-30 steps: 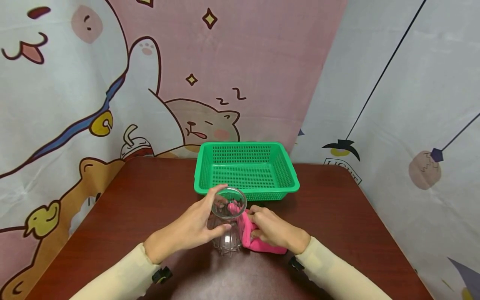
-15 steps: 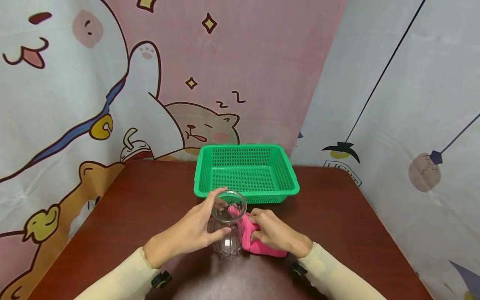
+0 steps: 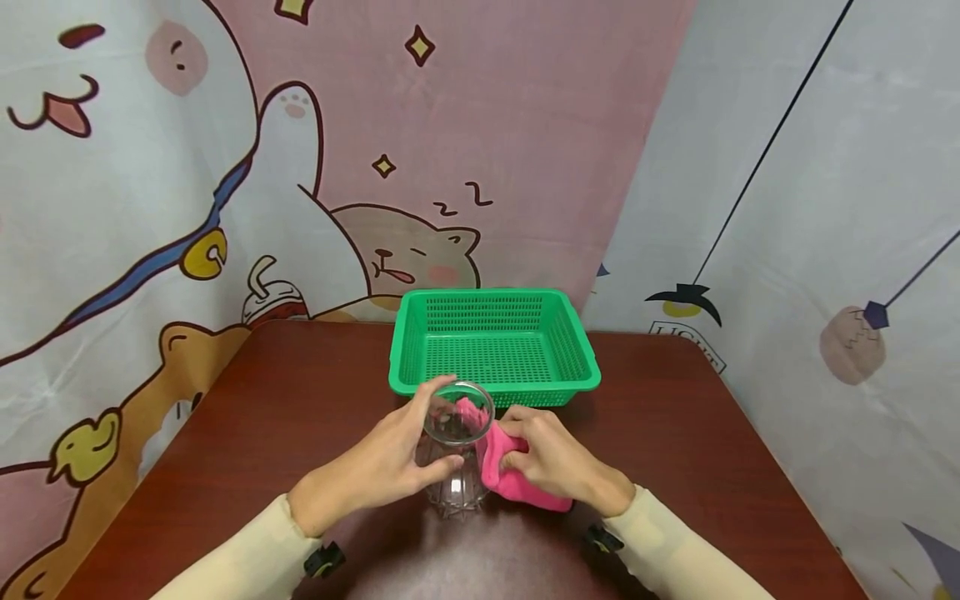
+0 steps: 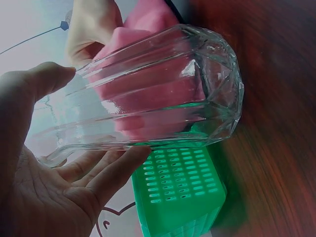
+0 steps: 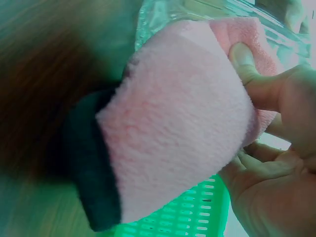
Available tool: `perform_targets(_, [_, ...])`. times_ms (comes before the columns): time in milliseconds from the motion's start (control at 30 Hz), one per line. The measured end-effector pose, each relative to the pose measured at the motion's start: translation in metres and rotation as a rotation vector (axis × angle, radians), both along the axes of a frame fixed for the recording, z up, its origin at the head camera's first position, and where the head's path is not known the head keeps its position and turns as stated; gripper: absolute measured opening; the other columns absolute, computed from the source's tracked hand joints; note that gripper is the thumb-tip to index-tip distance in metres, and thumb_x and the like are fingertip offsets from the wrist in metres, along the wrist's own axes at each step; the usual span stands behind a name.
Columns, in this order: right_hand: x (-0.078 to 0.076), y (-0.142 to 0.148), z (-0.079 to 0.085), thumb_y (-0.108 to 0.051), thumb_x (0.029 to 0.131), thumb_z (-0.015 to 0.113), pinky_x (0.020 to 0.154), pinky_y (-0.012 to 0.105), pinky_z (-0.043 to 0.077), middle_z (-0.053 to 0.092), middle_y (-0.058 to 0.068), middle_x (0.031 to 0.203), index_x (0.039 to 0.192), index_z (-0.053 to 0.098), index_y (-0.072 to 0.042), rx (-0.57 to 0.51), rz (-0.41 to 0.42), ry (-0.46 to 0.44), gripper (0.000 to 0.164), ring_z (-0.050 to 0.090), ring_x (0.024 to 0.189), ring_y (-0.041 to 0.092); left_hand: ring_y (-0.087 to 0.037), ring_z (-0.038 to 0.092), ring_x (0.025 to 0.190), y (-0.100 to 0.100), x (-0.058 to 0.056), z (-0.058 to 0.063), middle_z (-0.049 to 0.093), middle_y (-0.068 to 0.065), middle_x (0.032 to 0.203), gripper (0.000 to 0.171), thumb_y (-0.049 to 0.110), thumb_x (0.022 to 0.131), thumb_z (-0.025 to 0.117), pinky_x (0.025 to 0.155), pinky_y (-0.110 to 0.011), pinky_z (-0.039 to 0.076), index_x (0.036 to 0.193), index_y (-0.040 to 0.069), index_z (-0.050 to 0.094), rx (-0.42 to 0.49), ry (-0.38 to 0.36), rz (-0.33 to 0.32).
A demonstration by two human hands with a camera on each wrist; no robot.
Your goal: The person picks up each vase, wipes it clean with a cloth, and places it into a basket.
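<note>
A clear ribbed glass vase (image 3: 456, 483) stands tilted over the near middle of the table, its round rim uppermost. My left hand (image 3: 382, 462) holds it from the left, thumb on the near side and fingers round the far side. Against the vase's right side lies a pink plush cloth (image 3: 532, 492), which my right hand (image 3: 558, 458) pinches between thumb and fingers. Through the glass the cloth (image 4: 153, 94) shows pink in the left wrist view. Close up in the right wrist view, a dark strip (image 5: 94, 163) borders the cloth's lower edge.
Just beyond the hands, a green slotted plastic basket (image 3: 401, 342) sits on the dark red-brown table (image 3: 300, 417). Cartoon-printed curtains (image 3: 555, 125) hang behind the table and along its sides.
My right hand has shifted slightly right and the pink cloth has bunched differently beside the vase. The left hand and vase stay nearly in place.
</note>
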State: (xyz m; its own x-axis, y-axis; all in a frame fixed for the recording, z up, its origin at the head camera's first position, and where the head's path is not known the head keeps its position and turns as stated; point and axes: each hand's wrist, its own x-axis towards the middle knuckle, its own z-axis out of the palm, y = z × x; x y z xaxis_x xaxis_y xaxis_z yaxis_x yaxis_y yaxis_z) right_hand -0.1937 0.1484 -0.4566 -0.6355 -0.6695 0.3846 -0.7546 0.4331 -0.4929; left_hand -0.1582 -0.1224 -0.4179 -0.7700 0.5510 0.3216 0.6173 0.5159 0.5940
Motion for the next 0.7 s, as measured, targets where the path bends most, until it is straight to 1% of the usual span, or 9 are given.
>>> perform_targets(200, [0.001,-0.001,0.008,-0.011,0.081,0.077,0.068,0.021,0.049,0.058,-0.018,0.097,0.097,0.072,-0.03,-0.079,-0.005,-0.008,0.025,0.056,0.09,0.003,-0.001,0.056,0.1,0.0,0.001,0.001,0.051,0.013,0.122,0.098,0.04,0.082,0.076,0.076,-0.026,0.05,0.152,0.033,0.007,-0.001,0.001,0.004])
perform_targets(333, [0.003,-0.003,0.014,-0.013,0.082,0.078,0.066,0.022,0.05,0.059,-0.018,0.096,0.101,0.072,-0.032,-0.14,-0.01,-0.028,0.028,0.056,0.087,0.004,-0.001,0.055,0.103,0.0,0.001,0.001,0.051,0.013,0.124,0.097,0.039,0.082,0.076,0.079,-0.026,0.05,0.152,0.032,0.008,0.005,-0.006,-0.002])
perform_targets(467, [0.007,-0.005,0.023,-0.011,0.081,0.079,0.062,0.023,0.05,0.061,-0.015,0.094,0.099,0.072,-0.033,-0.21,-0.027,-0.061,0.029,0.057,0.085,0.007,-0.001,0.055,0.104,0.0,0.001,0.0,0.051,0.013,0.125,0.096,0.039,0.083,0.076,0.081,-0.026,0.05,0.152,0.026,0.011,0.011,-0.004,-0.007])
perform_targets(567, [0.014,-0.008,0.034,-0.007,0.08,0.079,0.059,0.026,0.051,0.062,-0.01,0.093,0.097,0.073,-0.028,-0.269,-0.03,-0.086,0.028,0.058,0.084,0.011,-0.001,0.055,0.104,0.0,0.0,-0.001,0.052,0.012,0.123,0.096,0.038,0.082,0.076,0.082,-0.027,0.05,0.152,0.022,0.012,0.021,-0.003,-0.016])
perform_targets(700, [0.021,-0.01,0.049,-0.003,0.08,0.079,0.059,0.029,0.052,0.064,-0.005,0.096,0.1,0.075,-0.018,-0.319,-0.03,-0.12,0.026,0.058,0.085,0.016,-0.001,0.055,0.104,0.001,-0.001,-0.001,0.052,0.013,0.122,0.097,0.038,0.082,0.077,0.082,-0.026,0.05,0.153,0.023,0.012,0.024,-0.001,-0.018])
